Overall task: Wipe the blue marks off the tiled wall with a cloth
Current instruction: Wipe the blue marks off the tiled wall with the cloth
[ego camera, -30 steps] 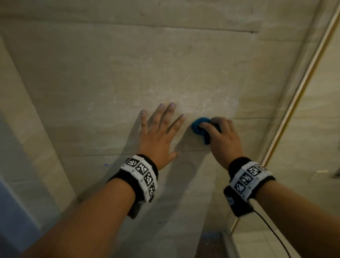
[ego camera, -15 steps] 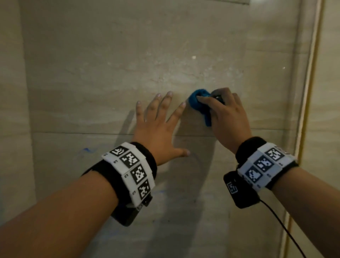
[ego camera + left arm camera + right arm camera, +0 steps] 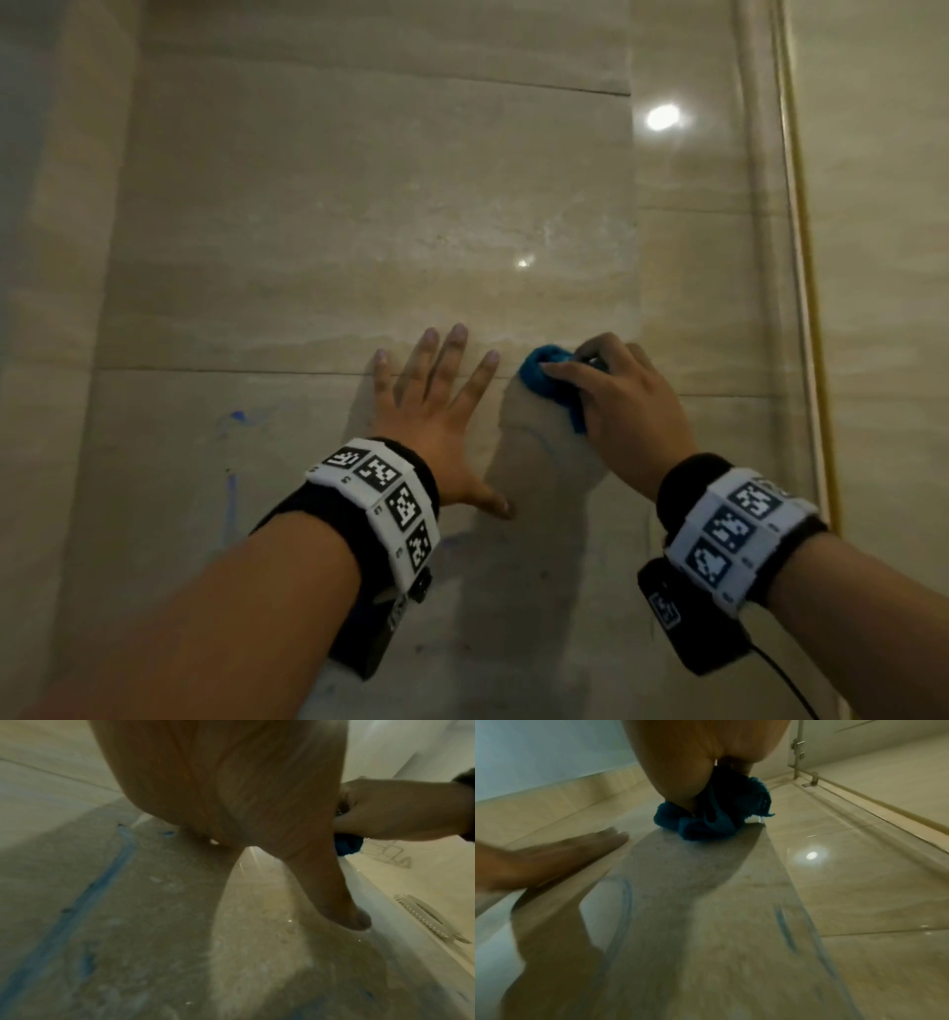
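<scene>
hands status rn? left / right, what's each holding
Left hand: open, fingers spread flat against the tiled wall, holding nothing.
Right hand: closed around the bunched blue cloth, pressing it to the wall.

The tiled wall point(image 3: 359, 216) is beige, glossy stone with faint banding, cut by thin grout lines. Pressed flat against it, fingers spread, is the left hand point(image 3: 436, 411). Just right of that hand, a bunched blue cloth point(image 3: 547, 372) touches the wall, held there by the right hand point(image 3: 624, 406). Well left of the left hand, a blue dab point(image 3: 237, 415) and a vertical blue streak point(image 3: 231, 506) mark the tile. Below the cloth, faint curved blue lines point(image 3: 626, 902) show on a duller, smeared patch. Above and right of the cloth, a round light reflection point(image 3: 663, 117) shines.
</scene>
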The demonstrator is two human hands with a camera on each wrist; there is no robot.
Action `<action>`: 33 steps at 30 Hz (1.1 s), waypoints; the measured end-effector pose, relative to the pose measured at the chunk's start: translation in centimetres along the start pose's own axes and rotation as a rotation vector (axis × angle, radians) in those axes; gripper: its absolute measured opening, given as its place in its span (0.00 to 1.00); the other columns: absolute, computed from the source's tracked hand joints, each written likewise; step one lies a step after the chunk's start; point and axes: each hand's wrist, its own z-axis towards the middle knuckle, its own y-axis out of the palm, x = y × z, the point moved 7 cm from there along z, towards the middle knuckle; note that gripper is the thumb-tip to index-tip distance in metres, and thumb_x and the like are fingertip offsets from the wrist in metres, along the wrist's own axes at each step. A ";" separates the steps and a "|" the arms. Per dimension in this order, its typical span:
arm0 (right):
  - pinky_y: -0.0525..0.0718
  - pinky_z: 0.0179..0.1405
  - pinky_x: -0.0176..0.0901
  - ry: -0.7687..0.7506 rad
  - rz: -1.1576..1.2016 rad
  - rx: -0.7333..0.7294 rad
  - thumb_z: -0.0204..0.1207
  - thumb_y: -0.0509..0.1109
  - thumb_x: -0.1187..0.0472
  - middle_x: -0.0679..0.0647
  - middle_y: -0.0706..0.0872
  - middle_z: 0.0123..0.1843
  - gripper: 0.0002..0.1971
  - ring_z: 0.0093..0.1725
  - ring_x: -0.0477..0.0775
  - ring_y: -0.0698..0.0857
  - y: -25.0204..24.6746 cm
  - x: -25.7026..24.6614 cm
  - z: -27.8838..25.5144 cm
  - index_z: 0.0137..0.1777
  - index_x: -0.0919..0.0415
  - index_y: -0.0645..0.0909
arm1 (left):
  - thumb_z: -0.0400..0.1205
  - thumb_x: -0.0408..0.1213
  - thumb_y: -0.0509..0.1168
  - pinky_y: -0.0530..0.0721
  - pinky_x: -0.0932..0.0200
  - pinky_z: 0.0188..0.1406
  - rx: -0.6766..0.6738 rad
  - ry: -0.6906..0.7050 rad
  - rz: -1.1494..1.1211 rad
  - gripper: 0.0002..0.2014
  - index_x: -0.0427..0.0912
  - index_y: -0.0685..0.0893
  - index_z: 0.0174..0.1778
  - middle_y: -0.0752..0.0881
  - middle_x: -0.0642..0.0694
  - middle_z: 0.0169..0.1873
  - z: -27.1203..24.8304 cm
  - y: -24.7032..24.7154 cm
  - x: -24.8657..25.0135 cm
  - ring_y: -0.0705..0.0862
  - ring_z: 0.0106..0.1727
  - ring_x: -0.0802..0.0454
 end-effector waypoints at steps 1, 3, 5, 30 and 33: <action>0.83 0.41 0.57 0.020 0.000 0.011 0.71 0.72 0.75 0.64 0.81 0.53 0.17 0.45 0.69 0.80 -0.2 0.7 0.9 0.58 0.60 0.87 | 0.56 0.82 0.63 0.18 0.31 0.66 -0.006 -0.005 -0.001 0.70 0.59 0.10 0.64 0.05 0.51 0.60 0.0 0.0 0.0 0.11 0.68 0.47; 0.82 0.43 0.57 0.091 0.013 0.028 0.74 0.69 0.76 0.65 0.80 0.56 0.18 0.47 0.70 0.78 -0.5 1.9 2.2 0.60 0.60 0.86 | 0.56 0.82 0.64 0.18 0.30 0.65 -0.010 -0.018 0.006 0.70 0.59 0.09 0.63 0.06 0.50 0.61 0.1 0.2 0.0 0.10 0.67 0.46; 0.82 0.44 0.56 0.119 0.018 0.044 0.73 0.68 0.76 0.65 0.80 0.56 0.18 0.46 0.69 0.78 -0.3 2.2 2.4 0.60 0.60 0.86 | 0.56 0.81 0.64 0.16 0.29 0.64 -0.001 -0.026 0.004 0.71 0.58 0.09 0.64 0.06 0.49 0.63 0.0 0.5 0.2 0.09 0.66 0.43; 0.83 0.37 0.55 0.022 -0.045 0.148 0.66 0.75 0.77 0.64 0.79 0.49 0.18 0.40 0.68 0.80 0.2 2.2 -4.5 0.55 0.63 0.87 | 0.55 0.82 0.63 0.21 0.27 0.68 0.019 -0.022 0.022 0.72 0.56 0.09 0.66 0.07 0.47 0.64 0.0 0.8 0.3 0.11 0.68 0.41; 0.84 0.38 0.53 -0.056 -0.012 0.073 0.71 0.71 0.72 0.63 0.79 0.50 0.14 0.41 0.66 0.80 0.7 1.5 -6.7 0.55 0.61 0.87 | 0.54 0.82 0.63 0.22 0.27 0.69 0.032 -0.022 0.022 0.72 0.56 0.10 0.67 0.07 0.47 0.65 -0.1 0.7 0.3 0.11 0.68 0.41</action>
